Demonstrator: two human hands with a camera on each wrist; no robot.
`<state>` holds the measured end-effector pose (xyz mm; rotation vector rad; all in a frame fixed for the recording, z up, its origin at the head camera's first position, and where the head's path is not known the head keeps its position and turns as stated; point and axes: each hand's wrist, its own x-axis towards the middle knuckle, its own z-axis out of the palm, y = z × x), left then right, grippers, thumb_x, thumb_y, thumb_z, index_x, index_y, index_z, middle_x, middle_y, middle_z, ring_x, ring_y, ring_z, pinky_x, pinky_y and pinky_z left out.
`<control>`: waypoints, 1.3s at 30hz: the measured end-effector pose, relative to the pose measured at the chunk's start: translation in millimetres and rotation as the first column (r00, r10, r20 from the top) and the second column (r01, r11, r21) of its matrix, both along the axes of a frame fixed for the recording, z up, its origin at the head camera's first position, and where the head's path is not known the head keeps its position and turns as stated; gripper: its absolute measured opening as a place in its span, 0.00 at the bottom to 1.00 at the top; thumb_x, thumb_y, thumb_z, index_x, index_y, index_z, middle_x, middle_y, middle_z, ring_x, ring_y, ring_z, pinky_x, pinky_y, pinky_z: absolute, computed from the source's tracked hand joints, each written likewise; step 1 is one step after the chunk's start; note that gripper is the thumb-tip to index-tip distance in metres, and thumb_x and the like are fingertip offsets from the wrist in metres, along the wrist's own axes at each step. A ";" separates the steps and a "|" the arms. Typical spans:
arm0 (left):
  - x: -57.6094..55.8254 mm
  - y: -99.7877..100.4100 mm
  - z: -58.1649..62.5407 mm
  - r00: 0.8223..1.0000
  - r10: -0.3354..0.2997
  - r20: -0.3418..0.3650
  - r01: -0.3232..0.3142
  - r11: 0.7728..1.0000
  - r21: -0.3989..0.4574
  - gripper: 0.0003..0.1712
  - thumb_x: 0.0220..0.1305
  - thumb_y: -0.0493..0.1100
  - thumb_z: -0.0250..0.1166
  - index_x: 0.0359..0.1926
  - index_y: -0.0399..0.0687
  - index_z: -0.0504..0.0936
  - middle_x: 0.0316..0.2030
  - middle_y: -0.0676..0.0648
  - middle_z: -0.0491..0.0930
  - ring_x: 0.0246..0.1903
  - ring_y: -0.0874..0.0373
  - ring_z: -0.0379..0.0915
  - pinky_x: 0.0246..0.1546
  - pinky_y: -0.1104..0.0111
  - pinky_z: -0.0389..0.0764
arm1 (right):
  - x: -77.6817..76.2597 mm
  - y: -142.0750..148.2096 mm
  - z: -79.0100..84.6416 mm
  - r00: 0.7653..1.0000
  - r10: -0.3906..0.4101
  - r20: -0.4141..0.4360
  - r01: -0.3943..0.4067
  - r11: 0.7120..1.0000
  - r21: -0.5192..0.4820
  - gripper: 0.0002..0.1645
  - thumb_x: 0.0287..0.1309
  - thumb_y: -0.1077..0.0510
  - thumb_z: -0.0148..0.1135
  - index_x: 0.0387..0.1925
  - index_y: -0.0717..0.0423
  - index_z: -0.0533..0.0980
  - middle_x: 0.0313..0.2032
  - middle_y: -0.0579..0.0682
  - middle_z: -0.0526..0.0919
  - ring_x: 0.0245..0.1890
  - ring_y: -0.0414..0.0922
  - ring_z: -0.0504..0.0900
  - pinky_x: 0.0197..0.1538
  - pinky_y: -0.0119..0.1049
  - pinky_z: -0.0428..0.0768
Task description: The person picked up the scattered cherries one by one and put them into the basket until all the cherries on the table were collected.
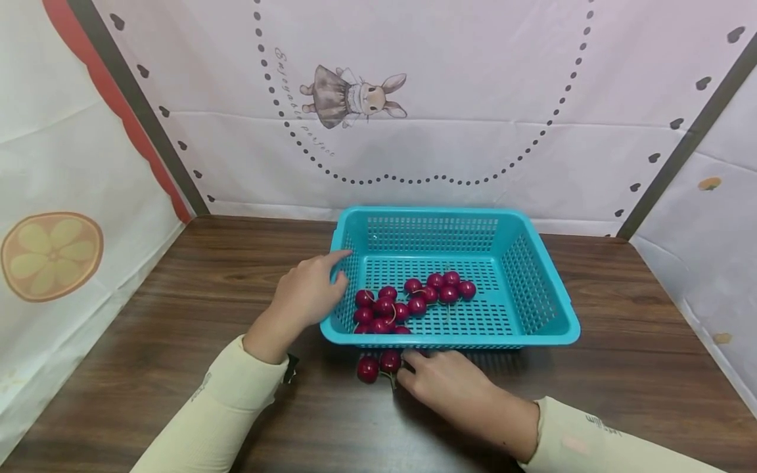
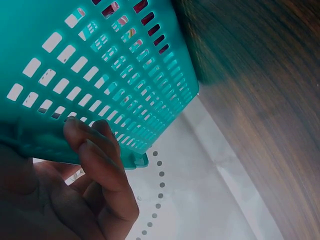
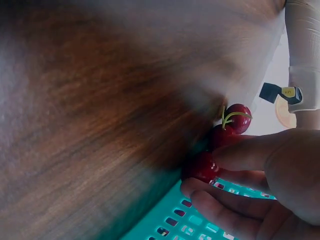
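Observation:
A turquoise plastic basket (image 1: 550, 339) holds several dark red cherries (image 1: 416, 306), gathered toward its front left. My left hand (image 1: 310, 289) grips the basket's left rim; in the left wrist view its fingers (image 2: 107, 167) curl against the outside of the perforated wall. On the table just in front of the basket, my right hand (image 1: 452, 391) pinches a cherry (image 3: 201, 167) between thumb and fingers, seen in the right wrist view. Two more cherries with green stems lie to the left of that hand, one nearer (image 1: 390, 361) and one farther (image 1: 368, 369).
The basket stands on a dark wood-grain table (image 1: 236, 263). Behind it hangs a pale cloth (image 1: 473, 79) with a printed rabbit and dotted lines, and similar cloth (image 1: 47, 164) closes the left and right sides. A small black device (image 3: 281, 93) is strapped at the left wrist.

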<state>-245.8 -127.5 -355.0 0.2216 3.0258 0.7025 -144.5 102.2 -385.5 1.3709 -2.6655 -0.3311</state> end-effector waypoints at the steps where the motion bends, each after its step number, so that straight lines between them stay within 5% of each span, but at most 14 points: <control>1: 0.1 -0.1 0.0 1.000 0.001 0.001 -0.001 1.000 0.000 0.28 0.63 0.53 0.53 0.65 0.62 0.64 0.31 0.45 0.75 0.11 0.55 0.68 0.10 0.70 0.67 | -0.3 -0.3 -0.3 1.000 -0.006 0.005 0.006 1.000 0.003 0.13 0.51 0.62 0.62 0.41 0.47 0.79 0.41 0.47 0.80 0.28 0.37 0.80 0.25 0.32 0.79; 14: 0.4 -0.9 0.4 1.000 -0.001 -0.001 0.001 1.000 0.012 0.28 0.63 0.52 0.53 0.65 0.62 0.64 0.32 0.45 0.76 0.11 0.55 0.68 0.09 0.70 0.67 | -3.7 -1.6 -3.1 1.000 -0.008 -0.027 0.009 1.000 0.030 0.15 0.52 0.62 0.62 0.44 0.48 0.78 0.44 0.48 0.79 0.29 0.37 0.79 0.26 0.31 0.80; 23: 0.1 -0.6 -0.4 1.000 -0.005 0.012 0.005 1.000 0.016 0.29 0.63 0.53 0.53 0.65 0.61 0.64 0.41 0.43 0.77 0.12 0.57 0.70 0.11 0.70 0.69 | -5.2 0.1 -5.7 0.994 0.040 -0.106 -0.038 0.999 0.023 0.09 0.49 0.61 0.62 0.35 0.46 0.78 0.36 0.44 0.78 0.16 0.36 0.69 0.16 0.32 0.71; 30: 0.2 -0.3 -0.8 1.000 -0.006 0.022 0.005 1.000 0.017 0.29 0.63 0.53 0.53 0.66 0.61 0.63 0.48 0.42 0.76 0.14 0.58 0.71 0.12 0.71 0.70 | -5.7 -0.1 -7.8 0.996 0.045 -0.082 -0.042 0.998 0.036 0.09 0.50 0.62 0.61 0.34 0.46 0.78 0.38 0.45 0.78 0.18 0.36 0.71 0.17 0.32 0.73; 39: 0.2 -0.2 -0.3 1.000 -0.010 0.009 0.010 1.000 0.010 0.28 0.63 0.52 0.52 0.65 0.60 0.64 0.40 0.43 0.77 0.12 0.57 0.69 0.10 0.70 0.68 | -5.5 -1.5 -4.1 0.998 0.058 -0.032 -0.056 0.997 0.059 0.09 0.50 0.62 0.62 0.36 0.49 0.77 0.41 0.46 0.77 0.21 0.36 0.73 0.20 0.29 0.74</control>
